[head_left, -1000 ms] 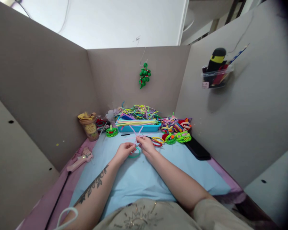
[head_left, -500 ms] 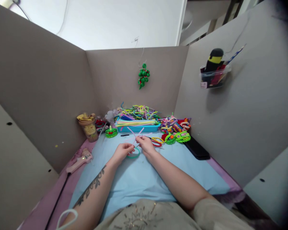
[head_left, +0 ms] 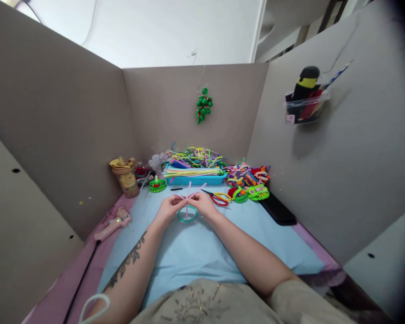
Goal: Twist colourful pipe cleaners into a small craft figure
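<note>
My left hand and my right hand meet over the blue cloth, fingertips pinched close together. Between them are pink pipe cleaners, crossed so that ends stick out upward and to the sides. One pink end hangs down into a teal ring just below the fingers. Whether the ring is joined to the pink stems I cannot tell. Scissors with red and yellow handles lie just beyond my right hand.
A blue tray heaped with pipe cleaners stands at the back. Finished fuzzy pieces lie right of it, near a black phone-like slab. At left are a glue gun with its cord and a tan cup.
My hands have drawn together, the left rising slightly toward the right. The pink stems have turned more upright, and the teal ring now shows below both hands.
</note>
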`<state>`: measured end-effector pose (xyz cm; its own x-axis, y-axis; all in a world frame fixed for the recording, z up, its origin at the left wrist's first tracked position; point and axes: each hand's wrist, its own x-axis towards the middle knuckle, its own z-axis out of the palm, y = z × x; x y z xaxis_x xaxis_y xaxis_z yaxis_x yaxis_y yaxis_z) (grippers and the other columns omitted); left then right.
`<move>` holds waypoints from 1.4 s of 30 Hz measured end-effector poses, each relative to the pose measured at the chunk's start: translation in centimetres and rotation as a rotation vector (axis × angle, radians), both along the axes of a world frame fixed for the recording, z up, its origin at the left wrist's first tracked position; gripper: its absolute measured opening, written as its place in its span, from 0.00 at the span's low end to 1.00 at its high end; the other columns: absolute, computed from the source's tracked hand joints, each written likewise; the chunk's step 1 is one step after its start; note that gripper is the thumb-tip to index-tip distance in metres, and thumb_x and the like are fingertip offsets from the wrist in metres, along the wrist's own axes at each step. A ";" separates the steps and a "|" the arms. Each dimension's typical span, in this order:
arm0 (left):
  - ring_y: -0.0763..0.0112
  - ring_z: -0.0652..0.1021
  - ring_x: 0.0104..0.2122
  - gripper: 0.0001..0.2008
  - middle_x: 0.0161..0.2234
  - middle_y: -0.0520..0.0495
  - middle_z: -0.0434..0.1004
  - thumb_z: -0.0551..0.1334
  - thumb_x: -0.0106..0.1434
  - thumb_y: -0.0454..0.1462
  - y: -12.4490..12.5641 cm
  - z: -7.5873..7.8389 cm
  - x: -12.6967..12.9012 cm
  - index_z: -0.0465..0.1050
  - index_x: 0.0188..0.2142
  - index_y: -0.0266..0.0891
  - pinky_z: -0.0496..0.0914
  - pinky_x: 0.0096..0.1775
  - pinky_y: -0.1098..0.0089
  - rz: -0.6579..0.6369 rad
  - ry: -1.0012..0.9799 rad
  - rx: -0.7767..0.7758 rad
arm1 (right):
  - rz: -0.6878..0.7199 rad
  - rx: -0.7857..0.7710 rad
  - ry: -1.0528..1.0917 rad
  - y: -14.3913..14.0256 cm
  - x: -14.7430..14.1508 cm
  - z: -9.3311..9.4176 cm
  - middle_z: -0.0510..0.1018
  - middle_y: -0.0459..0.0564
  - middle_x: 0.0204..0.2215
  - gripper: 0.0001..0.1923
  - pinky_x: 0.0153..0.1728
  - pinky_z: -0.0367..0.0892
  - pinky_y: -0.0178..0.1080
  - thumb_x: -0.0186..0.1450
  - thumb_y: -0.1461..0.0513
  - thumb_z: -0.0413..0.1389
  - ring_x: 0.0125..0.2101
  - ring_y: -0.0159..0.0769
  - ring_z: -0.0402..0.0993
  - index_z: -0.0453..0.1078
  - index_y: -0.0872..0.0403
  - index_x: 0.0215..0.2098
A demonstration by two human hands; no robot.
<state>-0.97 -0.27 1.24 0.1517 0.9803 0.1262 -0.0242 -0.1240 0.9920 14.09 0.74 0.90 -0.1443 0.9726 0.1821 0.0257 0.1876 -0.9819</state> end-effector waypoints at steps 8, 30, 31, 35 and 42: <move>0.65 0.78 0.28 0.18 0.25 0.45 0.78 0.71 0.39 0.42 -0.1 -0.5 0.2 0.73 0.28 0.33 0.70 0.34 0.68 0.082 0.016 -0.062 | 0.073 -0.047 -0.079 -0.3 0.3 0.4 0.70 0.43 0.14 0.07 0.21 0.55 0.31 0.49 0.60 0.58 0.18 0.27 0.61 0.73 0.58 0.21; 0.74 0.72 0.22 0.17 0.20 0.51 0.73 0.70 0.40 0.41 0.4 -0.9 0.2 0.71 0.28 0.34 0.64 0.27 0.73 0.157 -0.056 -0.068 | 0.166 -0.143 0.039 0.4 1.4 0.4 0.71 0.42 0.16 0.08 0.19 0.54 0.30 0.45 0.64 0.59 0.16 0.25 0.60 0.70 0.57 0.25; 0.74 0.73 0.22 0.17 0.20 0.51 0.73 0.70 0.40 0.41 0.4 -0.9 0.2 0.71 0.28 0.34 0.64 0.27 0.73 0.158 -0.056 -0.068 | 0.165 -0.130 0.032 0.4 1.4 0.5 0.72 0.42 0.17 0.08 0.20 0.55 0.31 0.45 0.63 0.59 0.17 0.25 0.62 0.71 0.57 0.26; 0.71 0.74 0.24 0.18 0.22 0.49 0.75 0.71 0.39 0.41 0.4 -0.8 0.2 0.72 0.28 0.34 0.66 0.29 0.72 0.124 -0.073 -0.067 | 0.182 -0.037 -0.010 0.4 1.0 0.3 0.75 0.45 0.21 0.10 0.27 0.59 0.33 0.48 0.59 0.60 0.23 0.29 0.66 0.72 0.58 0.26; 0.68 0.75 0.27 0.19 0.26 0.45 0.78 0.71 0.39 0.43 0.2 -1.0 0.3 0.74 0.29 0.32 0.68 0.33 0.69 0.077 -0.035 -0.031 | 0.109 0.003 -0.089 0.3 0.6 0.1 0.73 0.45 0.18 0.12 0.25 0.57 0.33 0.49 0.57 0.60 0.21 0.28 0.63 0.73 0.60 0.25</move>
